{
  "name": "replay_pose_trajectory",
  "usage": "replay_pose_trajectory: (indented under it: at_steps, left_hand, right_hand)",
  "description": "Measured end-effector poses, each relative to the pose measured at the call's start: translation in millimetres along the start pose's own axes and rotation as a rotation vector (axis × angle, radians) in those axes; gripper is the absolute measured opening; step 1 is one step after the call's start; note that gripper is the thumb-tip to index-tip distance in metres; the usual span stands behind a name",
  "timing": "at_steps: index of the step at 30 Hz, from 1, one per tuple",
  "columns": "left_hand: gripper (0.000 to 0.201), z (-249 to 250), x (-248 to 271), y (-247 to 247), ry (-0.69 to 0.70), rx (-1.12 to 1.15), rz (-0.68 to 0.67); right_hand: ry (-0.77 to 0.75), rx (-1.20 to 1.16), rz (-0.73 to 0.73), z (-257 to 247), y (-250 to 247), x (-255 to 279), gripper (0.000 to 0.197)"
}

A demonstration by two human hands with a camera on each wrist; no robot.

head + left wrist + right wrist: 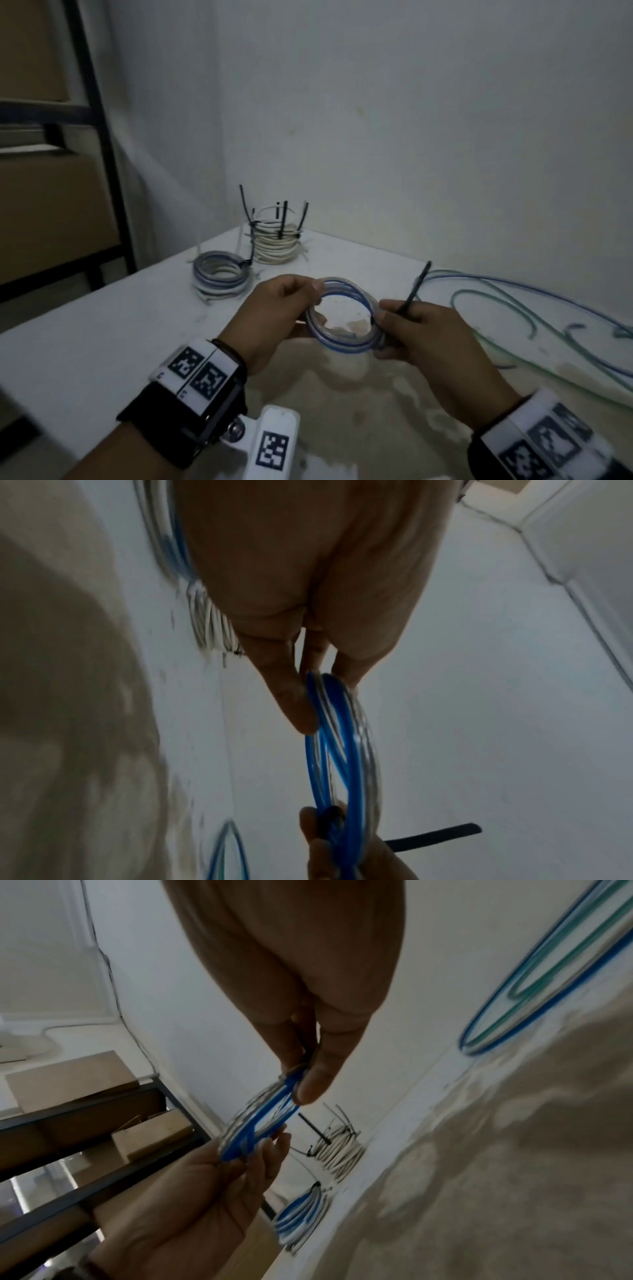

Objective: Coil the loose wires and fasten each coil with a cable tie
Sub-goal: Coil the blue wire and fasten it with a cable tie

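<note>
I hold a small blue and clear wire coil [346, 314] above the table between both hands. My left hand [284, 308] pinches its left side, thumb and fingers curled round the strands [320, 710]. My right hand [411, 329] grips the coil's right side together with a black cable tie [416, 287], whose free end sticks up and to the right. The tie [435, 834] wraps the strands by my right fingers. In the right wrist view the coil [263, 1123] runs edge-on from my right thumb to my left fingers.
A tied blue and white coil [221, 275] and a stack of white tied coils [277, 240] sit at the table's far left. Loose blue and green wires [534, 308] sprawl on the right. A metal shelf with cardboard boxes [51, 192] stands left of the white table [102, 342].
</note>
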State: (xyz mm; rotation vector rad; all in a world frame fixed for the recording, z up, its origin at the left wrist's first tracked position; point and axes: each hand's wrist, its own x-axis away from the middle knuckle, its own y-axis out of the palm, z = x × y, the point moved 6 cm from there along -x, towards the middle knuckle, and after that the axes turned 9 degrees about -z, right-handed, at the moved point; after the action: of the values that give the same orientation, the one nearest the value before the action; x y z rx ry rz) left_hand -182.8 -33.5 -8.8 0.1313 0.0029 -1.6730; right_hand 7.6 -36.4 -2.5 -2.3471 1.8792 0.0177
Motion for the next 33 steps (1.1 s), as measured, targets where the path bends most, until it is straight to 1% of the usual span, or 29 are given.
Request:
replay_pose_trajectory:
  at_steps: [2,4,6,9,10,11,13,14,17,19,23,25,27,29,31,33]
  left_hand:
    - [0.026,1.4,-0.8,-28.5,0.023,0.009,0.053]
    - [0.023,2.3,0.1,-53.7,0.055,0.066,0.105]
    - [0.021,4.5,1.6,-79.0,0.097,0.085,0.200]
    - [0.020,10.9,-0.6,-118.6,0.165,0.091,0.375]
    - [0.021,12.7,-2.0,-131.4,0.171,0.106,0.422]
    - [0.022,14.0,-5.1,-142.1,0.172,0.135,0.438]
    - [0.022,15.4,-13.3,-157.3,0.151,0.143,0.402]
    - [0.021,15.6,-16.9,-163.2,0.135,0.112,0.392]
    - [0.015,11.5,-25.0,-181.2,0.096,0.012,0.440]
    - [0.021,5.8,-28.3,-190.0,0.081,-0.042,0.452]
    - [0.028,-3.9,-33.7,-198.8,0.080,-0.065,0.391]
    - [0.034,-9.2,-36.4,-201.4,0.074,-0.048,0.362]
    - [0.032,-12.1,-39.1,-200.6,0.075,-0.076,0.315]
    - [0.041,-14.0,-40.7,-198.8,0.067,-0.097,0.277]
    - [0.041,-16.8,-41.0,-199.3,0.037,-0.125,0.266]
    - [0.034,-19.7,-42.4,-200.3,0.021,-0.175,0.278]
  right_hand:
    - [-0.028,-0.011,0.029,-0.5,24.9,-17.7,0.006]
    - [-0.073,-0.008,0.062,-2.6,47.9,-33.8,0.008]
    - [-0.136,0.060,0.065,-6.7,71.8,-47.5,0.006]
    - [-0.191,0.127,-0.060,-11.2,113.6,-64.2,0.019]
    - [-0.185,0.140,-0.104,-12.2,127.1,-68.9,0.019]
    - [-0.177,0.150,-0.129,-12.2,138.1,-74.2,0.019]
    - [-0.169,0.162,-0.132,-11.1,154.6,-88.4,0.019]
    - [-0.177,0.196,-0.122,-11.0,161.4,-96.4,0.017]
    - [-0.209,0.324,-0.096,-9.9,177.3,-119.6,0.008]
    - [-0.204,0.370,-0.107,-7.0,185.8,-130.9,0.007]
    - [-0.200,0.479,-0.129,-2.6,197.9,-147.7,0.020]
    - [-0.187,0.517,-0.128,1.0,201.6,-156.5,0.022]
    - [-0.176,0.570,-0.125,4.9,203.6,-164.2,0.024]
    - [-0.163,0.611,-0.126,9.1,204.0,-168.9,0.026]
    - [-0.136,0.615,-0.127,14.7,202.6,-171.9,0.027]
    - [-0.109,0.627,-0.128,20.0,200.8,-173.3,0.028]
